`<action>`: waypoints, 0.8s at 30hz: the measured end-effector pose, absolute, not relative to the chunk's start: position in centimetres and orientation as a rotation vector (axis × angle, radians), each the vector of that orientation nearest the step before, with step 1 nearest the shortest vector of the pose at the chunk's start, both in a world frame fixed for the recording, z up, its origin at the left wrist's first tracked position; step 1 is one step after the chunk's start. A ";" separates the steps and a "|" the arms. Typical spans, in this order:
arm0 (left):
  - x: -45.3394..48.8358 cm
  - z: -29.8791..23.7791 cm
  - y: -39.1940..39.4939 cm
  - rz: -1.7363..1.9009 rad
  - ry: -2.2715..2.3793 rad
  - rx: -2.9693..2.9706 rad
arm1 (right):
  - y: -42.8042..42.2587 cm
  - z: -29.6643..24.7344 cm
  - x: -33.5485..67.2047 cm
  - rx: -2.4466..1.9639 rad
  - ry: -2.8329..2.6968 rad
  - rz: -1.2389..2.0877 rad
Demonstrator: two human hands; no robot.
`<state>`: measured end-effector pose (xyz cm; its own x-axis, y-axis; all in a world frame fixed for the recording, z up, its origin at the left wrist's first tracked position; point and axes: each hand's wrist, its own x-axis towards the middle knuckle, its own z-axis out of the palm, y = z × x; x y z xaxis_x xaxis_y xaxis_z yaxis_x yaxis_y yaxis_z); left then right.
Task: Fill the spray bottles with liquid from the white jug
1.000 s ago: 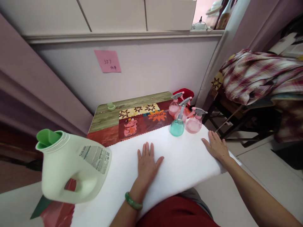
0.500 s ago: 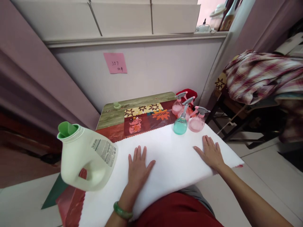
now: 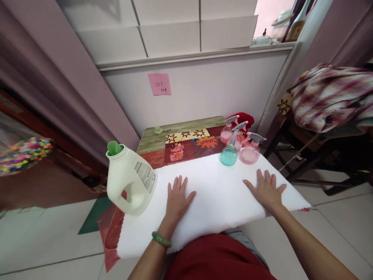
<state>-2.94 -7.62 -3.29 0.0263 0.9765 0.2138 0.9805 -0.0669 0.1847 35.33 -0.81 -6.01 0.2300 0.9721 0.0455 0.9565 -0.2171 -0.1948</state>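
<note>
My left hand [image 3: 177, 198] lies flat on a white cloth [image 3: 215, 190], fingers spread, with a green bangle [image 3: 161, 239] on the wrist. To its left stands a large pale green jug [image 3: 132, 179] with a handle, a label and an uncapped green spout. My right hand [image 3: 266, 190] also rests flat on the cloth with its fingers apart. Just beyond it are several small spray bottles: a teal one [image 3: 229, 155], a pink one [image 3: 250, 153], and others [image 3: 226, 134] partly hidden behind. A small green cap [image 3: 158, 130] sits at the back left of the table.
The table [image 3: 151, 142] has a patterned cover and stands against a wall with a pink note [image 3: 159, 84]. A plaid cloth [image 3: 329, 97] is heaped on a dark stool at the right. Colourful flowers or beads [image 3: 26, 155] hang at the far left.
The camera view has turned left, so the scene sits further right. My right fingers have spread wider. The jug and bottles keep their places on the table.
</note>
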 end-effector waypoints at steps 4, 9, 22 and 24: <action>-3.0 -3.3 -7.8 -0.461 -2.119 -2.248 | -0.8 -6.2 35.5 -2.302 -1.839 0.127; -3.1 -3.6 -7.7 -0.471 -2.107 -2.245 | -0.8 -6.2 35.5 -2.293 -1.840 0.119; -3.1 -3.9 -7.7 -0.434 -2.117 -2.228 | -1.1 -5.5 35.3 -2.281 -1.847 0.123; -3.0 -3.8 -7.7 -0.426 -2.118 -2.225 | -1.2 -5.4 35.2 -2.280 -1.840 0.119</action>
